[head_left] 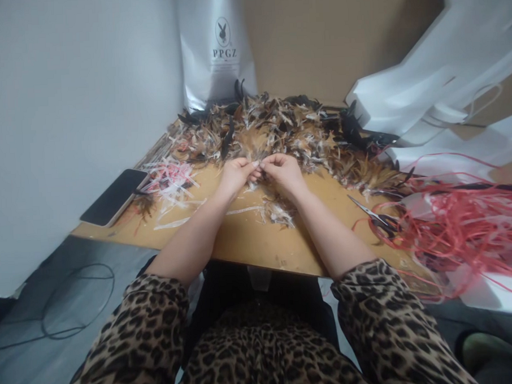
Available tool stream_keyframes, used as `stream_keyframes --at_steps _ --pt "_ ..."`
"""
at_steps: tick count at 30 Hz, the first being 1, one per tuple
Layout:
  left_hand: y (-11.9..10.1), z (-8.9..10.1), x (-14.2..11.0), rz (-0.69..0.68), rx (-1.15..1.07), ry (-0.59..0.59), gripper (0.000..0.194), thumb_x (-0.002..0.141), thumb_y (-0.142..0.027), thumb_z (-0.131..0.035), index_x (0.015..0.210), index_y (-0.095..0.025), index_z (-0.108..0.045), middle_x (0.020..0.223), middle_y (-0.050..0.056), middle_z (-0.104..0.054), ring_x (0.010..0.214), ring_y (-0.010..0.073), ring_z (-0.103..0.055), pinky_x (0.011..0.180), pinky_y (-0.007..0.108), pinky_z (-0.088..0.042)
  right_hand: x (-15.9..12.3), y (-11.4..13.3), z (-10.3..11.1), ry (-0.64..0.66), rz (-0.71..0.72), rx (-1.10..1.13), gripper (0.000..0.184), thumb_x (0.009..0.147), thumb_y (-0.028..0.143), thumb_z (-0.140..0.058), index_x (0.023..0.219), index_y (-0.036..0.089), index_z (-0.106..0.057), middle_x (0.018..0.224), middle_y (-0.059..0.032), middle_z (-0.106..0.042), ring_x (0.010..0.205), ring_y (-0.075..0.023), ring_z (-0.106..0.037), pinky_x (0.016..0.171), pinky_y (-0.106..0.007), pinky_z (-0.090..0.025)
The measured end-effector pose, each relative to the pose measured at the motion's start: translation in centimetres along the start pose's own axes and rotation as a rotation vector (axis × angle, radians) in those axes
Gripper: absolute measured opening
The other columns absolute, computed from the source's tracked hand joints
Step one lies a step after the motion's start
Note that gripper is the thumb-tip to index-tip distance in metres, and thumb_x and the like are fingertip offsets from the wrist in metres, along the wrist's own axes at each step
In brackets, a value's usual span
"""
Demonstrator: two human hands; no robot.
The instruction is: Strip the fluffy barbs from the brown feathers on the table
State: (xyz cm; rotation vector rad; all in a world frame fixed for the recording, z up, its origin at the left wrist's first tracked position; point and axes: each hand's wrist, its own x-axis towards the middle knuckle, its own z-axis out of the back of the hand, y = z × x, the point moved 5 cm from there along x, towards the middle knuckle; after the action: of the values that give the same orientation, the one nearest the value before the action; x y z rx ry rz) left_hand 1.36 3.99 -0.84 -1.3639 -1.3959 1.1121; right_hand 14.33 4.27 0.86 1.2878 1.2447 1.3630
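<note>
Inside the worktop (250,249)'s near edge, your left hand (237,174) and right hand (284,172) tightly pinch a feather tuft (252,141), seemingly working its base, needing steadiness next.

Small craft workshop, by look of it. Tan, worn-topped counter (258,249) as work surface. Signs: big heap of loose brown and black feathers (295,125) along counter's far side; pile of thin pink-and-white strips (170,177) on counter's left part; black-handled metal scissors (369,212) on counter's right part; large tangle of red, plastic-looking string (473,228) spilling over counter's right end; bare grey floor (127,262) below counter.
</note>
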Motion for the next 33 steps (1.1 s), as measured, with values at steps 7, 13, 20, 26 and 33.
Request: stream_keyframes --at_steps 7,13,20,26,33 --pt "-0.2 -0.2 0.0 -0.068 0.082 -0.007 0.018 0.077 -0.016 -0.068 0.061 -0.010 -0.061 0.053 0.001 -0.063 0.043 0.0061 -0.055 0.048 0.017 -0.044 0.8 -1.4 0.3 -0.013 -0.079 0.047 0.031 0.059 0.040 -0.077 0.058 0.017 -0.055 0.047 0.0030 -0.054 0.041 -0.0070 -0.043 0.041 -0.021 -0.032" --pt "0.4 -0.3 -0.3 0.122 -0.118 0.074 0.012 0.078 -0.014 -0.068 0.070 -0.007 -0.065 0.061 0.004 -0.067 0.051 0.0051 -0.060 0.053 0.014 -0.046 1.1 -1.7 0.3 0.034 -0.092 0.183 0.038 0.052 0.042 -0.082 0.057 0.017 -0.053 0.046 0.0049 -0.053 0.042 -0.0048 -0.042 0.043 -0.019 -0.031" --pt "0.9 -0.4 -0.2 0.223 -0.209 0.123 0.010 0.082 -0.008 -0.061 0.074 -0.006 -0.066 0.065 0.005 -0.068 0.053 0.0045 -0.061 0.053 0.013 -0.045 0.9 -1.2 0.7 -0.036 0.002 0.003 0.037 0.055 0.043 -0.079 0.060 0.017 -0.052 0.052 0.0054 -0.052 0.047 -0.0062 -0.044 0.047 -0.021 -0.034" --pt "0.9 -0.4 -0.1 0.213 -0.195 0.119 0.010 0.080 -0.008 -0.065 0.070 -0.006 -0.064 0.059 0.003 -0.065 0.047 0.0034 -0.057 0.050 0.013 -0.044 0.9 -1.3 0.5 -0.005 -0.034 0.088 0.037 0.055 0.043 -0.079 0.065 0.018 -0.052 0.051 0.0069 -0.052 0.045 -0.0058 -0.042 0.046 -0.020 -0.033" --pt "0.9 -0.6 -0.4 0.219 -0.170 0.162 0.015 0.082 -0.006 -0.061 0.068 -0.005 -0.065 0.059 0.004 -0.066 0.046 0.0035 -0.058 0.049 0.012 -0.044 1.0 -1.5 0.7 -0.012 -0.061 0.122 0.040 0.053 0.043 -0.082 0.059 0.018 -0.051 0.044 0.0064 -0.051 0.041 -0.0060 -0.041 0.044 -0.021 -0.031"
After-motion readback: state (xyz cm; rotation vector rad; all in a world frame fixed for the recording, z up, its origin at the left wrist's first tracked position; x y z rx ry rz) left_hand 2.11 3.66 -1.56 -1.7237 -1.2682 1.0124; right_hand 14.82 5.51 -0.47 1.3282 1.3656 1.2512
